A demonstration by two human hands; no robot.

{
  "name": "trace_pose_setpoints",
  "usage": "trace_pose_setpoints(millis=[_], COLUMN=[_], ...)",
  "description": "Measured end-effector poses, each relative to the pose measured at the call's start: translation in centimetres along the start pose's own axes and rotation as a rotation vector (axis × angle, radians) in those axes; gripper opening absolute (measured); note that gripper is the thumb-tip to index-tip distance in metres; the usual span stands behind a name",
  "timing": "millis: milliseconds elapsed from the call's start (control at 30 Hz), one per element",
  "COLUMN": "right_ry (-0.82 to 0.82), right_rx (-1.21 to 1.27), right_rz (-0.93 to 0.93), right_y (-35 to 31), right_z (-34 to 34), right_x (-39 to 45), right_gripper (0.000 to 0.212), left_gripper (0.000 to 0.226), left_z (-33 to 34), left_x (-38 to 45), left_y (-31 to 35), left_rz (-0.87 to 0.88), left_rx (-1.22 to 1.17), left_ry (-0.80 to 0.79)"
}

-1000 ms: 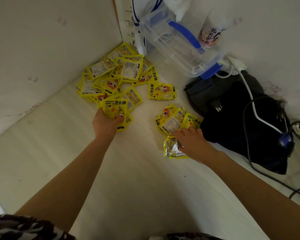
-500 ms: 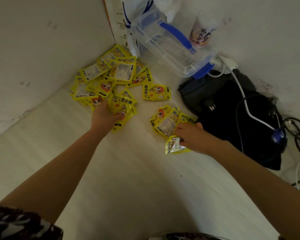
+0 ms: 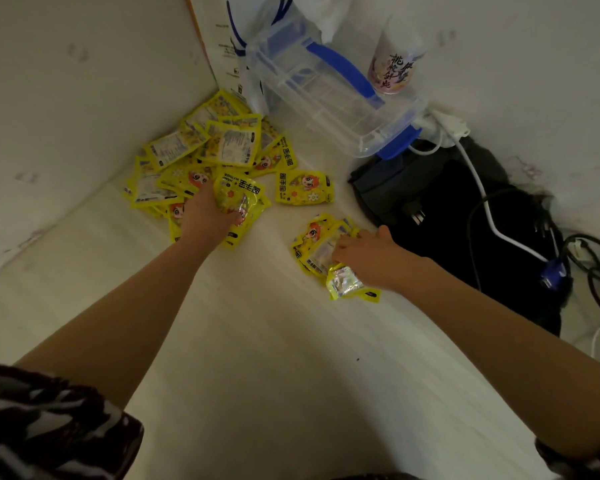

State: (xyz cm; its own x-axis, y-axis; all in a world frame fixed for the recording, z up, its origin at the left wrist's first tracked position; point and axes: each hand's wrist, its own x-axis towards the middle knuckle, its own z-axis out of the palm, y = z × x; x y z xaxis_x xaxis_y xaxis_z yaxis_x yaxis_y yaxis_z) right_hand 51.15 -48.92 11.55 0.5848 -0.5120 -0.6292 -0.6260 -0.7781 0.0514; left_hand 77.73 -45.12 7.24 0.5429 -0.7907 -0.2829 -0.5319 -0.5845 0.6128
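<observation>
Under the left hand (image 3: 207,216), at the near edge of the big pile (image 3: 201,150), fingers are clenched round a yellow packet (image 3: 238,199). Its face shows bold black Chinese characters, upside down to the camera, a small Latin line that seems to read WARMER, and a cartoon face with orange hair. Packets beyond this grip lie back-up: white panels of print, too small to read. Just right of it, one loose packet (image 3: 303,187) lies face-up with the same print, touching nothing.

The right hand (image 3: 368,258) has its fingers curled onto a small stack (image 3: 317,247) of the same packets, flat on the white floor. A silvery packet (image 3: 343,284) sits under the heel of that hand; whether it is gripped, cannot tell.

Right of this grip is a black bag (image 3: 447,209) with a white cable (image 3: 482,188) over it. Beyond it stand a clear box (image 3: 326,95) with blue handles and a pink-labelled cup (image 3: 394,69) with brush-style Chinese script.
</observation>
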Motion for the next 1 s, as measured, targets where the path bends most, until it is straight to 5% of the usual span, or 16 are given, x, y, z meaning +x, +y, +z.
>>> trace_pose_setpoints(millis=[467, 700, 1000], right_ry=[0.037, 0.048, 0.158], right_rx=[-0.099, -0.038, 0.123], right_rz=[-0.088, -0.060, 0.013], right_y=[1.4, 1.8, 1.7], right_z=[0.7, 1.1, 2.0], right_x=[1.3, 1.7, 2.3], right_gripper=[0.055, 0.049, 0.039], left_gripper=[0.084, 0.056, 0.046], left_z=[1.0, 1.4, 2.2], left_x=[0.7, -1.5, -3.8], left_y=[0.3, 1.0, 0.9], left_rz=[0.035, 0.098, 0.225], left_rx=[0.218, 0.364, 0.322], left_ry=[-0.081, -0.098, -0.107])
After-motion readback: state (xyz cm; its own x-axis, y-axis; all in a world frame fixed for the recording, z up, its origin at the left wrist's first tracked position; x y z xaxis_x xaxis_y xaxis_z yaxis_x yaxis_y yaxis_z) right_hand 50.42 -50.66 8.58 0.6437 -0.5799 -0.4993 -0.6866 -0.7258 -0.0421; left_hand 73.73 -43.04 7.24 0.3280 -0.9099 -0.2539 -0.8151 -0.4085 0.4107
